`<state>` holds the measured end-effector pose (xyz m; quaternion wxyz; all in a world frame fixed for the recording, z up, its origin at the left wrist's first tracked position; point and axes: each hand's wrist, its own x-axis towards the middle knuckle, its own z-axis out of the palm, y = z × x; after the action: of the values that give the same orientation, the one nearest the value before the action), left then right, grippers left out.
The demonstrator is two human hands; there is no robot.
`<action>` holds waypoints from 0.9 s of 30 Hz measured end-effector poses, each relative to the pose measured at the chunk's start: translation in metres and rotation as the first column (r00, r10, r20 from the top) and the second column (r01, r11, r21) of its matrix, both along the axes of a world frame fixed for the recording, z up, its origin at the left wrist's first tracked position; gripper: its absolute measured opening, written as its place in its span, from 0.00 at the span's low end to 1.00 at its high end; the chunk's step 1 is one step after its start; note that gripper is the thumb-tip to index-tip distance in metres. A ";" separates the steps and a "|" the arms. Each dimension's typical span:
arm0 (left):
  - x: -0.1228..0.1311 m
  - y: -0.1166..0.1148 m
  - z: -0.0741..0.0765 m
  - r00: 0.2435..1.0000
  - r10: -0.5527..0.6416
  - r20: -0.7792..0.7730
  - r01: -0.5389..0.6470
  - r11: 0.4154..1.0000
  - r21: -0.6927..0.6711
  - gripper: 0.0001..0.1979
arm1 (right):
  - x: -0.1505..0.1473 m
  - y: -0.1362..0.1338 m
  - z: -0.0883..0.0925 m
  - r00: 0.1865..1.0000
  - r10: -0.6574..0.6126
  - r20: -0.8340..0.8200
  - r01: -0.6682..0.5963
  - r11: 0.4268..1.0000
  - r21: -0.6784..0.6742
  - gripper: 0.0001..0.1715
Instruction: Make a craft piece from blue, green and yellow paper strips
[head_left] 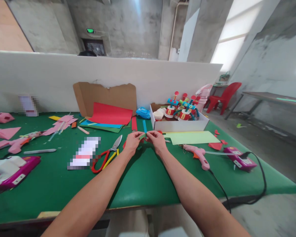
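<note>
My left hand [133, 144] pinches a green paper strip [142, 136] between thumb and fingers, above the middle of the table. Close beside it, my right hand [158, 141] is closed in a pinch where the green strip meets a blue paper strip [144, 125]. The blue strip points away from me, and its near end is between my fingertips. Something red shows partly behind both hands; what it is stays hidden. Scissors with red handles [108, 154] lie left of my left hand, by a yellow-handled tool [111, 159].
A white box [180, 125] with several paper-cup figures stands behind my right hand. Right of it lie light green paper [192, 138], a pink glue gun [198, 154] and a purple power strip [240, 159] with a cord. Red paper [111, 113] and cardboard [105, 93] are at the back.
</note>
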<state>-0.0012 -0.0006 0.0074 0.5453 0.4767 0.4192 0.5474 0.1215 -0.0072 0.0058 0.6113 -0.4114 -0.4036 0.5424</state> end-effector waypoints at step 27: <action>0.010 -0.004 0.013 0.978 -0.209 -0.009 0.209 0.977 -0.035 0.17 | 0.006 0.007 -0.009 0.994 -0.106 0.026 0.103 0.990 0.091 0.17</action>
<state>0.0084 -0.0050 0.0204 0.6053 0.5122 0.3794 0.4768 0.1276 -0.0002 -0.0028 0.6504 -0.4126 -0.4149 0.4844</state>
